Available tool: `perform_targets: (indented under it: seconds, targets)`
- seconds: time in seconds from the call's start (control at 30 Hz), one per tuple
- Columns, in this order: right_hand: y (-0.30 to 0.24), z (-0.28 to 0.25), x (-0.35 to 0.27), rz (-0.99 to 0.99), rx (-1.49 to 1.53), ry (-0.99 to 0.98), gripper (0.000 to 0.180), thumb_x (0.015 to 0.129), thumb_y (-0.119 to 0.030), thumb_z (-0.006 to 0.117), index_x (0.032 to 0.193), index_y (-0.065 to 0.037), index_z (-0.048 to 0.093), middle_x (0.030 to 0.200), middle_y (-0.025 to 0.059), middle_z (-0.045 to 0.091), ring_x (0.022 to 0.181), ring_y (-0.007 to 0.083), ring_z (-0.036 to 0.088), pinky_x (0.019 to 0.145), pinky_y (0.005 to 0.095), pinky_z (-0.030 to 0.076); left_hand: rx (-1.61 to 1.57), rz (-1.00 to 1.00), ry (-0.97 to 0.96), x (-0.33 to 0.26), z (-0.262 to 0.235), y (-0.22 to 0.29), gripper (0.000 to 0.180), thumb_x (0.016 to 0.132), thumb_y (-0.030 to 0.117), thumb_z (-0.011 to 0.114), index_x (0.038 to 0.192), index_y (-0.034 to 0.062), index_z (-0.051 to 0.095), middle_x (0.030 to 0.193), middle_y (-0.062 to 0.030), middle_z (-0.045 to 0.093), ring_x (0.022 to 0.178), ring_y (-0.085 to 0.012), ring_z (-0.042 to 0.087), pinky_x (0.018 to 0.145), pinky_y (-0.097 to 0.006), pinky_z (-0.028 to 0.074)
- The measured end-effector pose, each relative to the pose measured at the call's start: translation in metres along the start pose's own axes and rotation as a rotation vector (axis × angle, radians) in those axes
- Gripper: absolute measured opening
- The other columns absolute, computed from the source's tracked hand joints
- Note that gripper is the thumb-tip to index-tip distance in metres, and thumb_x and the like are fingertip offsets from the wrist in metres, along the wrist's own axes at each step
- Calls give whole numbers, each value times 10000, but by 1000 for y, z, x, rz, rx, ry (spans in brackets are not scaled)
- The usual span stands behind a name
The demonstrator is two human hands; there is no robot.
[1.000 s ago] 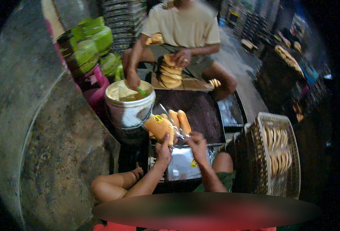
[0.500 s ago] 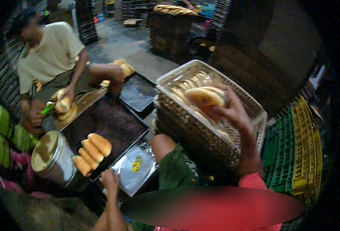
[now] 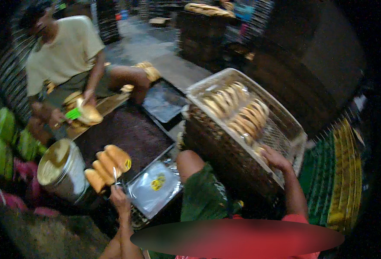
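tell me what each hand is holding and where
Left hand pinches the open end of a clear bag of buns. Right hand reaches into the wire basket; its hold cannot be told.

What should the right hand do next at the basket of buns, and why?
Probably close the right hand around one bun and lift it out. It lies open on the near rim of the wire basket, among the buns, holding nothing clearly, while the left hand holds the clear bag of buns open.

Dim, bluish light; brightest on floor beyond wire basket. Heavy fisheye bend + black vignette at rim. Motion blur throughout, grainy shadows.
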State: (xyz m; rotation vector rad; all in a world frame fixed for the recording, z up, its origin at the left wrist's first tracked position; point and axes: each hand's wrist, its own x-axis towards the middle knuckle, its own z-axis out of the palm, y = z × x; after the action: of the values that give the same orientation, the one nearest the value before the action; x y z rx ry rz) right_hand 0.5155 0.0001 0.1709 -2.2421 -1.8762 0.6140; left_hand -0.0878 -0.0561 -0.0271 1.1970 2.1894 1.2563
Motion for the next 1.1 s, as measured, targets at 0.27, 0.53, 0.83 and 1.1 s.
perform_targets:
  seconds: [0.27,0.53,0.83,1.1]
  targets:
    - [-276,125,24,-647,582,188,240,858,-84,690,1082,-2,664,1063,169,684,958,266,669,849,382,517,-1130,-176,11,20,-60,31,236,1024,244,520,929,40,594,735,-43,592,637,-138,582,611,-297,510]
    - [-509,343,100,-532,-111,-139,686,836,-624,577,1173,-27,605,1149,212,657,1043,366,656,884,484,517,-1359,-261,68,15,-120,53,213,989,161,546,1169,64,605,1026,-75,680,825,-174,669,683,-310,553]
    - [-436,270,129,-694,794,-307,426,828,-193,676,1179,19,561,1006,148,651,836,191,671,556,307,555,-1450,-451,296,31,-85,21,248,942,320,652,1018,85,623,932,-27,662,839,-169,650,699,-327,546]
    - [-410,297,-33,-583,1144,-813,524,846,-91,693,1312,-2,472,1167,119,588,932,210,641,605,315,579,-1280,-729,721,25,-50,28,481,917,469,638,1119,33,621,1048,-54,663,897,-173,632,808,-321,524]
